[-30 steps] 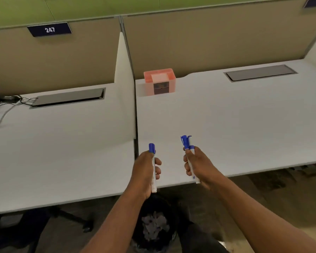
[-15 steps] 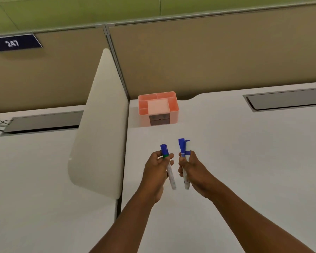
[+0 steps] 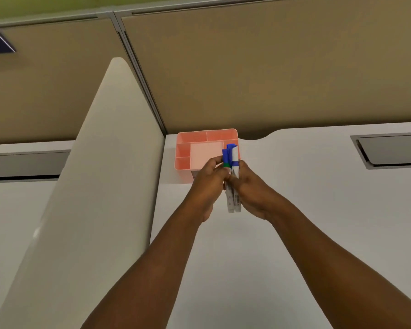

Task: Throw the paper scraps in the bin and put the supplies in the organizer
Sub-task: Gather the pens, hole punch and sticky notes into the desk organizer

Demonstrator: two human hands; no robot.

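A pink organizer with several compartments stands on the white desk against the partition, just beyond my hands. My left hand grips a white marker with a blue cap and green band. My right hand grips another white marker with a blue cap. The two markers are pressed side by side, upright, caps up, in front of the organizer's right part. My hands touch each other. The bin and paper scraps are out of view.
A cream divider panel rises on the left between two desks. Tan partition walls run along the back. A grey cable tray is set into the desk at the right, another at the left.
My view has moved forward, toward the organizer. My hands came together, and the two markers that were apart are now held side by side close to the organizer.
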